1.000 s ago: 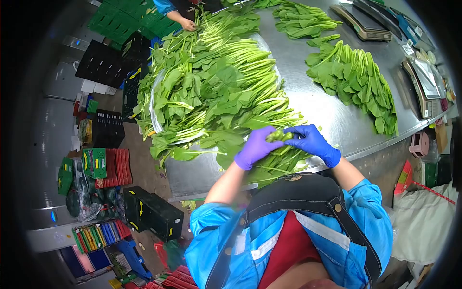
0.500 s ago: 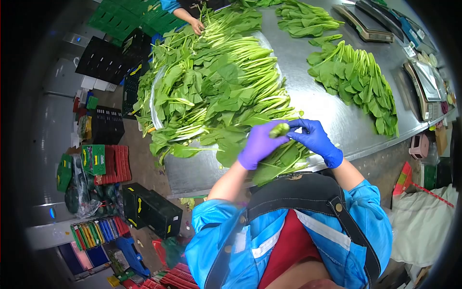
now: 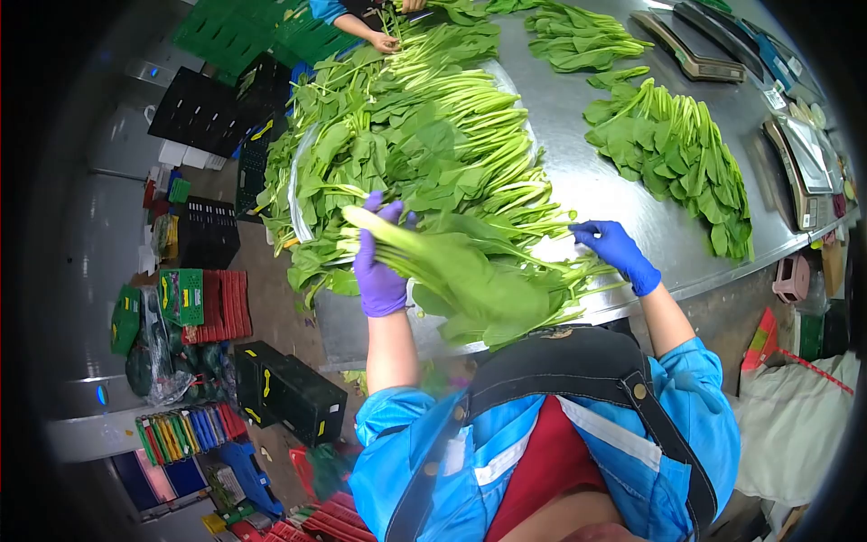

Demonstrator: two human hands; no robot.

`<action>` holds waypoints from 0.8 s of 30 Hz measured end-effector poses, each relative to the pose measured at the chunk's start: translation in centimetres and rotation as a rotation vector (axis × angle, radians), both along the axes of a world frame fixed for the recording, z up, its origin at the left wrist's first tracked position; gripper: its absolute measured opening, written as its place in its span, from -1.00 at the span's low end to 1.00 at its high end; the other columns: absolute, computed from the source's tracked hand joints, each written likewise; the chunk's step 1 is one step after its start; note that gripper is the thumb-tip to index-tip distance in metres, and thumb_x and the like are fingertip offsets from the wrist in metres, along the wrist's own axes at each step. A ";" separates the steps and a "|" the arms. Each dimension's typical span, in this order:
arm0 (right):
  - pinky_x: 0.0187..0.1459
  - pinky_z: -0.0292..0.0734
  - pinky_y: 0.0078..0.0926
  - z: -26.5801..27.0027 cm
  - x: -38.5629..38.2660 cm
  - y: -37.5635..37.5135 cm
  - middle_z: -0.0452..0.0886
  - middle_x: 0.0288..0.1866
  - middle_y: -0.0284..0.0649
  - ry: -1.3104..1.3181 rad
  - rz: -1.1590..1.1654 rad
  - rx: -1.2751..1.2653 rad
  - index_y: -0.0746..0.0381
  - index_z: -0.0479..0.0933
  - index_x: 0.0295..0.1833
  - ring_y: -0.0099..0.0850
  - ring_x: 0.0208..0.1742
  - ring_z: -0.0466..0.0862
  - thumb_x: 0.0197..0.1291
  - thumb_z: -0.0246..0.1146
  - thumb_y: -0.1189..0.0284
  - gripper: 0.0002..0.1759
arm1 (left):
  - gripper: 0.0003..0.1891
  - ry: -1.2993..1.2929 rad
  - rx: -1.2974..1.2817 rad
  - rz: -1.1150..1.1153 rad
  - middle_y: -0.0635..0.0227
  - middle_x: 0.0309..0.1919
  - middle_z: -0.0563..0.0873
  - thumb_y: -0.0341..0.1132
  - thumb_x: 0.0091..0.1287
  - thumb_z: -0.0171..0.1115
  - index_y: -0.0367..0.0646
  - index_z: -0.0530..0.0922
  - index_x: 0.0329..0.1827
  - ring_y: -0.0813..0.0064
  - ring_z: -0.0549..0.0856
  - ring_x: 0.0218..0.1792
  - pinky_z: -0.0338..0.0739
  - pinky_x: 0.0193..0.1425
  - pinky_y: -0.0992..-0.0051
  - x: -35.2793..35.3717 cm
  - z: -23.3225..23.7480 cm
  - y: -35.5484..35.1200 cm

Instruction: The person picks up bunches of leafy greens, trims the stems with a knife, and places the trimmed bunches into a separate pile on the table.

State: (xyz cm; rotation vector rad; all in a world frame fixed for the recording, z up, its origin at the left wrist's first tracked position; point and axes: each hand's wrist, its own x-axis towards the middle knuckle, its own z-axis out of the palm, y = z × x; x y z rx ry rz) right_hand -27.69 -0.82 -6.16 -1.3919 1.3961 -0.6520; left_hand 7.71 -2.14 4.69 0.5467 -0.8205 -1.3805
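Observation:
Both of my hands wear purple-blue gloves. My left hand [image 3: 377, 266] grips a bunch of leafy greens [image 3: 461, 271] by its pale stems and holds it above the table's near edge, leaves hanging toward me. My right hand [image 3: 616, 248] is off to the right, fingers pinched on a thin stem at the edge of the large heap of greens [image 3: 424, 144]. The heap covers the left half of the steel table [image 3: 605, 194].
A sorted row of greens [image 3: 673, 149] lies at the right, another small pile [image 3: 578, 36] at the far side. Weighing scales [image 3: 799, 163] stand on the table's right edge. Another person's hand [image 3: 384, 41] works the heap's far end. Black and green crates [image 3: 217, 108] fill the floor at left.
My hands were together at the bunch's stem ends. Now my left hand has swung the bunch up and to the left, and my right hand has let go and moved right.

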 end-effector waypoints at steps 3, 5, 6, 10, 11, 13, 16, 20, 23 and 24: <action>-0.06 0.50 -0.37 -4.0 -0.1 -2.4 0.67 -0.16 -0.09 0.300 -0.068 -0.228 0.17 0.57 0.08 -0.24 -0.14 0.66 0.08 0.27 0.26 -0.57 | -0.48 0.291 -0.035 -0.170 0.38 0.01 0.63 -0.04 0.45 -0.11 -0.09 0.20 0.39 0.38 0.54 0.14 0.41 0.27 0.14 1.6 -1.0 -0.3; -0.05 0.51 -0.33 -8.0 0.3 -3.2 0.66 -0.16 -0.09 0.393 -0.057 -0.271 0.16 0.55 0.09 -0.18 -0.12 0.65 0.03 0.28 0.27 -0.54 | -0.49 0.319 0.093 -0.058 0.42 -0.15 0.64 -0.09 0.43 -0.07 -0.07 0.21 0.39 0.46 0.58 -0.03 0.51 0.08 0.30 1.7 -0.4 -0.2; -0.04 0.51 -0.29 -8.9 0.7 -3.5 0.65 -0.15 -0.09 0.487 -0.040 -0.316 0.15 0.53 0.09 -0.13 -0.11 0.64 -0.02 0.30 0.28 -0.51 | -0.49 0.340 0.092 -0.067 0.45 -0.24 0.60 -0.13 0.40 -0.04 -0.08 0.22 0.38 0.51 0.54 -0.16 0.49 -0.07 0.40 2.1 -0.5 -0.4; -0.05 0.52 -0.28 -7.8 1.5 -3.0 0.66 -0.17 -0.09 0.500 0.013 -0.238 0.17 0.56 0.05 -0.09 -0.14 0.64 -0.10 0.36 0.29 -0.50 | -0.47 0.160 0.105 0.004 0.50 -0.54 0.42 -0.33 0.21 0.12 -0.21 0.32 0.28 0.62 0.37 -0.55 0.32 -0.45 0.63 2.7 -0.1 -0.2; -0.07 0.52 -0.31 -7.1 1.2 -2.9 0.66 -0.19 -0.09 0.482 0.103 -0.182 0.19 0.59 -0.01 -0.15 -0.17 0.65 -0.09 0.36 0.32 -0.56 | -0.47 -0.092 0.073 -0.038 0.51 -0.58 0.40 -0.37 0.17 0.18 -0.26 0.34 0.24 0.63 0.37 -0.59 0.31 -0.47 0.65 3.2 -0.3 -0.2; -0.10 0.53 -0.35 -5.6 0.7 -2.5 0.67 -0.21 -0.10 0.468 0.195 -0.124 0.21 0.61 -0.07 -0.20 -0.20 0.67 -0.08 0.36 0.34 -0.61 | -0.56 -0.547 0.236 0.067 0.49 -0.59 0.49 -0.37 0.07 0.33 -0.28 0.52 0.05 0.67 0.47 -0.58 0.37 -0.47 0.64 1.4 1.3 0.7; -0.28 0.50 -0.47 -2.0 0.4 -1.3 0.68 -0.40 -0.21 0.038 0.120 -0.057 0.26 0.65 -0.21 -0.46 -0.39 0.61 0.06 0.32 0.36 -0.78 | -0.70 -0.907 0.291 -0.141 0.40 -0.42 0.66 -0.38 0.08 0.36 -0.25 0.61 -0.11 0.61 0.60 -0.43 0.50 -0.31 0.61 -1.9 0.4 0.6; -0.34 0.44 -0.54 4.2 0.8 -0.5 0.64 -0.50 -0.25 0.003 0.182 0.144 0.29 0.65 -0.21 -0.56 -0.46 0.54 0.12 0.31 0.30 -0.74 | -0.72 -1.261 -0.380 -0.197 0.28 -0.20 0.71 -0.38 0.10 0.36 -0.22 0.61 -0.11 0.45 0.66 -0.24 0.55 -0.11 0.47 -7.9 -3.0 0.8; -0.34 0.44 -0.55 5.6 1.3 0.3 0.63 -0.52 -0.25 0.014 0.266 0.057 0.29 0.66 -0.22 -0.57 -0.46 0.54 0.13 0.31 0.29 -0.73 | -0.69 -1.248 -0.649 -0.273 0.24 -0.15 0.68 -0.38 0.09 0.37 -0.22 0.59 -0.09 0.43 0.64 -0.16 0.52 -0.04 0.45 -11.8 -5.7 1.0; -0.35 0.44 -0.54 6.0 1.2 0.5 0.63 -0.52 -0.24 0.050 0.270 -0.024 0.28 0.65 -0.15 -0.57 -0.47 0.53 0.15 0.29 0.27 -0.70 | -0.67 -1.263 -0.684 -0.358 0.22 -0.14 0.67 -0.39 0.09 0.38 -0.23 0.57 -0.07 0.44 0.63 -0.12 0.51 -0.01 0.45 -12.4 -6.1 1.1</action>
